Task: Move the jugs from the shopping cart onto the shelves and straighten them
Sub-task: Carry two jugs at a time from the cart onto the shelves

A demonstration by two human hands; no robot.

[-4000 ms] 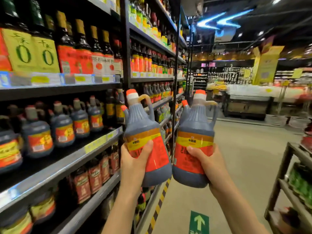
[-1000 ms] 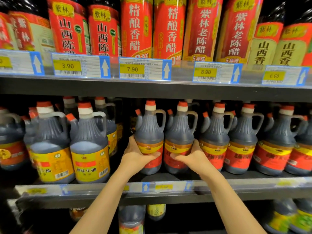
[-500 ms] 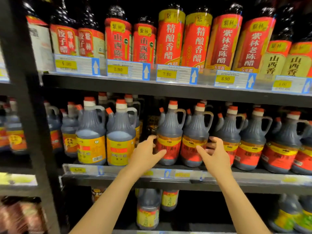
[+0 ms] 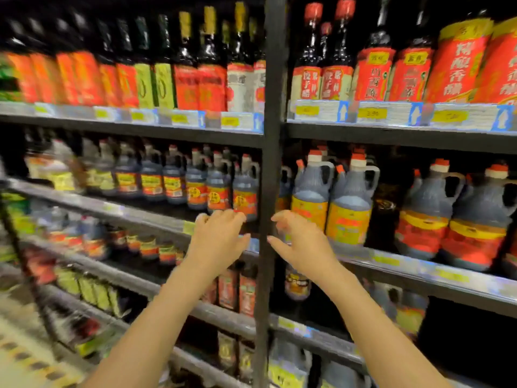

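The dark metal shelf upright (image 4: 270, 163) stands between both hands, and the dark handled plastic jugs with red-and-yellow labels (image 4: 475, 219) stand upright on the shelf, off to the right. The right hand (image 4: 303, 242), nearer them, and the left hand (image 4: 218, 239) hang loosely curled, holding nothing

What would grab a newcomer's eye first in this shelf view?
Two empty hands, left and right, reach out either side of the black shelf upright at centre. Right of it, yellow-labelled jugs and red-labelled jugs line the middle shelf, with tall red bottles above.
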